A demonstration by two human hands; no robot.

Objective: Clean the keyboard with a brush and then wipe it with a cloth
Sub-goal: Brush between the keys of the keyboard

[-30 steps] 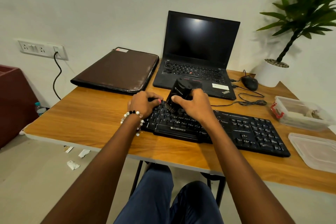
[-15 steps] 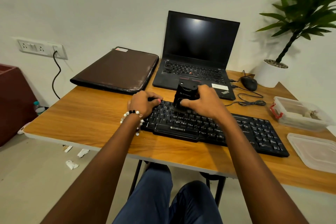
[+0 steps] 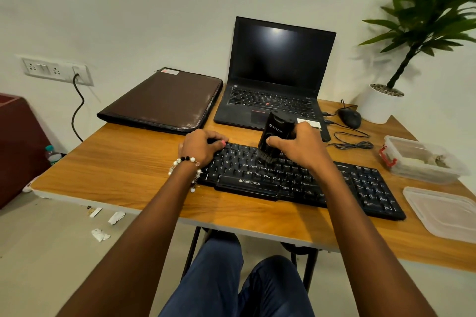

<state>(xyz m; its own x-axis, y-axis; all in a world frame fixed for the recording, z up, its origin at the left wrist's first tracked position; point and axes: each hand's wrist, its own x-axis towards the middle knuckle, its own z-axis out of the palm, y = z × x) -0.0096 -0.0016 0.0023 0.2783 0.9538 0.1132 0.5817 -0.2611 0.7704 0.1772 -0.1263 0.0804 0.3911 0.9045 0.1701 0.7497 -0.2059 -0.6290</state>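
A black keyboard [image 3: 365, 188] lies across the wooden table [image 3: 123, 162] in front of me. My right hand [image 3: 301, 148] grips a black block-shaped brush [image 3: 277, 130], thumb on its near face. The brush stands nearly upright with its bristles down on the upper key rows, left of the keyboard's middle. My left hand [image 3: 201, 147], with a bead bracelet at the wrist, holds the keyboard's far left corner with curled fingers. I see no cloth that I can tell apart from the other items.
An open black laptop [image 3: 278, 69] stands just behind the brush, a brown sleeve [image 3: 164, 99] to its left. A mouse [image 3: 349, 117] with coiled cable, a potted plant [image 3: 381, 105], a clear container [image 3: 422, 162] and its lid [image 3: 443, 211] fill the right side.
My right hand and the brush have moved rightward along the upper key rows, and the brush now stands more upright. My left hand has stayed on the corner.
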